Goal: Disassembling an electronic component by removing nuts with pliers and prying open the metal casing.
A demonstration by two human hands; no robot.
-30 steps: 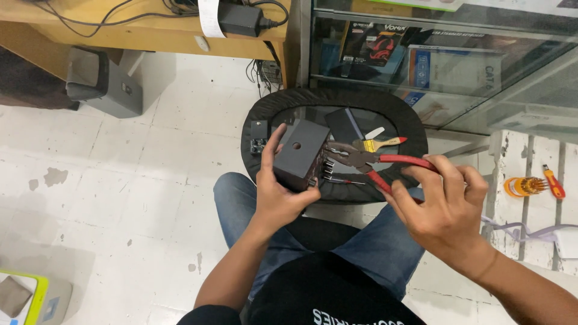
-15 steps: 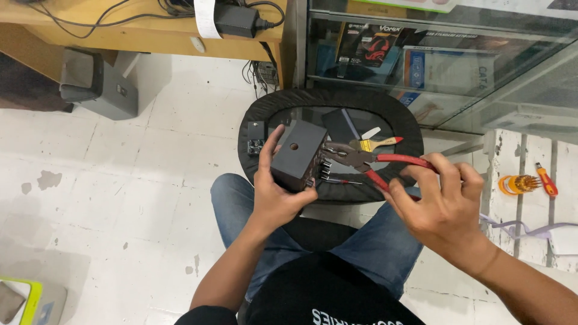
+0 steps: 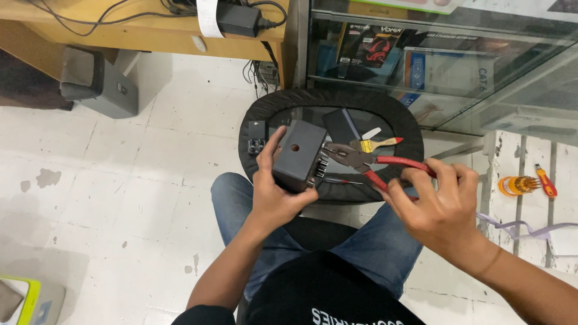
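The left hand (image 3: 274, 195) is clenched around a dark grey box (image 3: 299, 155), thumb along the near edge and fingers up the far side, holding it tilted in the air at the centre of the frame, above the person's knees. The right hand (image 3: 436, 207) grips the red handles of a pair of pliers (image 3: 361, 161), fingers curled over the top handle and thumb beneath; the dark nose of the pliers points left and meets the right side of the box, where what look like small connectors or pins show.

The box looks rigid and fairly light, a hard plastic or metal shell that should not give under a firm hold. Its smooth faces could slip, so the edges and corners, where the left hand already wraps it, seem the best purchase. The parts on its right side look fine and easy to bend.

Both forearms come up from the lower edge of the frame, the left nearly straight, the right angled in from the lower right with the wrist bent.

Behind the box lies a round black tray (image 3: 253, 120) on the floor, with a small brush (image 3: 376, 144) and a small black part (image 3: 257, 137) in it. To the right, an orange screwdriver set (image 3: 516, 184) sits on a white slatted surface. A glass cabinet (image 3: 457, 66) fills the upper right.
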